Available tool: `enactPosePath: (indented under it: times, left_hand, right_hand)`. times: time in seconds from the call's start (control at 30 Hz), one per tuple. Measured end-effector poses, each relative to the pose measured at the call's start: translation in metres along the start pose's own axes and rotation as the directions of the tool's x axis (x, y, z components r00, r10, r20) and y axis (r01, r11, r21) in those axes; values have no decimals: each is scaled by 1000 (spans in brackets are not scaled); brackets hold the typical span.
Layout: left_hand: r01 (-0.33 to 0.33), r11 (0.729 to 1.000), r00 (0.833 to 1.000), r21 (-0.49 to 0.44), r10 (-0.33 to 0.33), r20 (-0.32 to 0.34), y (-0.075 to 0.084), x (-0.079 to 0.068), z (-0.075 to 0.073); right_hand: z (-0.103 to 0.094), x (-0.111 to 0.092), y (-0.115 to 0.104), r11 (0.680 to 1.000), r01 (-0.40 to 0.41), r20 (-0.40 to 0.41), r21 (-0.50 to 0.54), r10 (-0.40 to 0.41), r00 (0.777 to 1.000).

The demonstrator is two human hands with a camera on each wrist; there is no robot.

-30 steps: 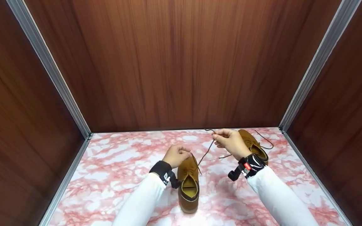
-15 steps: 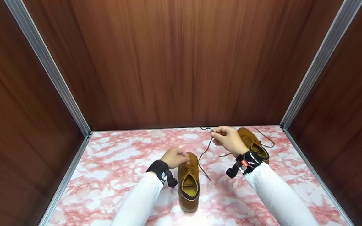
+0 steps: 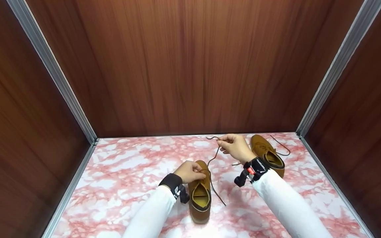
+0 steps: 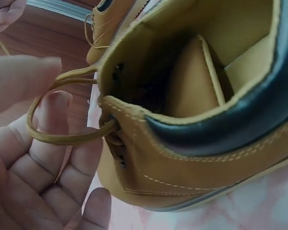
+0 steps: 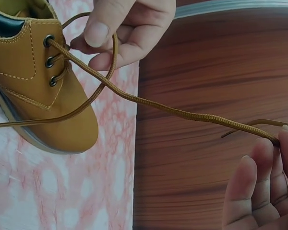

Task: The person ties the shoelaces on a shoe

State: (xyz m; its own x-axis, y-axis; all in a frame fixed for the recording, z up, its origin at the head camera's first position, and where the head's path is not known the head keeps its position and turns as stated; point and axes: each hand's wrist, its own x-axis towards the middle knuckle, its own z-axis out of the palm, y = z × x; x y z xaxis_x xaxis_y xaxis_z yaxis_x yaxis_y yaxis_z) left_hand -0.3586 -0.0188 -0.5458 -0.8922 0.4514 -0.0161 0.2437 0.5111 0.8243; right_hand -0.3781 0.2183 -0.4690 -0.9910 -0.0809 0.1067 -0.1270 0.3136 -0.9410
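A tan lace-up shoe (image 3: 199, 216) stands on the floor, toe away from me. My left hand (image 3: 189, 172) is over its front and pinches a brown shoelace (image 4: 69, 139) between thumb and forefinger, close to the eyelets; the lace bends in a loop there. Up and to the right, my right hand (image 3: 235, 147) pinches the other lace (image 5: 182, 113) near its end, and a short tip sticks out past the fingers. In the right wrist view this lace runs from the top eyelet and crosses the left hand's lace, whose loose end trails beside the shoe.
A second tan shoe (image 3: 260, 145) with loose laces stands behind my right wrist. The surface (image 3: 121, 185) has a pink and white marbled pattern. Brown wood-grain panels (image 3: 190, 66) rise at the back and both sides, with grey metal strips along the corners.
My left hand has come back from the toe toward the eyelets. The right hand has drifted slightly left with its lace, and the loose lace end now lies lower, right of the shoe.
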Motion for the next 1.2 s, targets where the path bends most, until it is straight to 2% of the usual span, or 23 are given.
enactPosePath:
  times: [0.23,0.47,0.63,0.7,0.83,0.93,1.2]
  left_hand:
    - [-3,999,999,36,5,-51,-1,0,10]
    - [8,997,998,73,-3,-59,5,-2,15]
    - [10,999,998,49,-7,-56,6,-3,18]
    - [12,1000,999,23,-11,-50,5,-3,19]
    - [11,1000,999,-14,-11,-45,2,-4,21]
    - [4,1000,999,-22,-5,-49,-2,-4,21]
    - [13,998,998,-65,-18,-68,-10,-6,16]
  right_hand:
    - [6,7,-4,1000,-7,-5,-9,7,1000]
    - [10,13,-11,1000,3,-3,-27,-3,1000]
    - [17,18,-19,998,15,-14,-64,-16,1000]
    - [21,21,-23,995,36,7,-96,-35,999]
    - [25,23,-26,981,88,118,-171,-68,991]
    - [21,22,-24,975,103,163,-199,-71,984]
    - [-6,15,8,964,48,101,-262,-22,995]
